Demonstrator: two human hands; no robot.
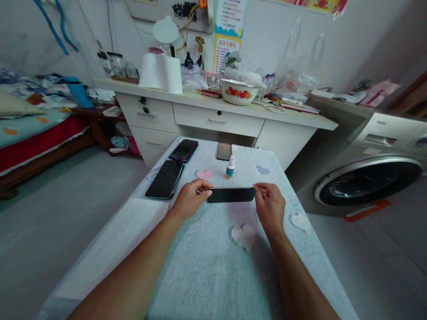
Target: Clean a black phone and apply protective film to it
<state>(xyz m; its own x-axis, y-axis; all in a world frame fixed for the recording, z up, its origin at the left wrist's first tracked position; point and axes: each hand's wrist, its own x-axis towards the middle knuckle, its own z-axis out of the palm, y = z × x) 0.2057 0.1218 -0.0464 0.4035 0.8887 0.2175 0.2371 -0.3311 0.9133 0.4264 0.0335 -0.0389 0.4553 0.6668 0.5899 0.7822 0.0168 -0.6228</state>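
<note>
A black phone is held sideways just above a cloth-covered table. My left hand pinches its left end and my right hand pinches its right end, fingers closed on it. A small white dropper bottle with a blue label stands upright just behind the phone. Three more phones lie farther back: a large dark one at the left, one with a red edge behind it, and a brownish one near the far edge.
The cloth has pale heart patches. Behind the table stands a white desk with drawers, a paper roll, a flowered bowl and clutter. A washing machine is at the right, a bed at the left.
</note>
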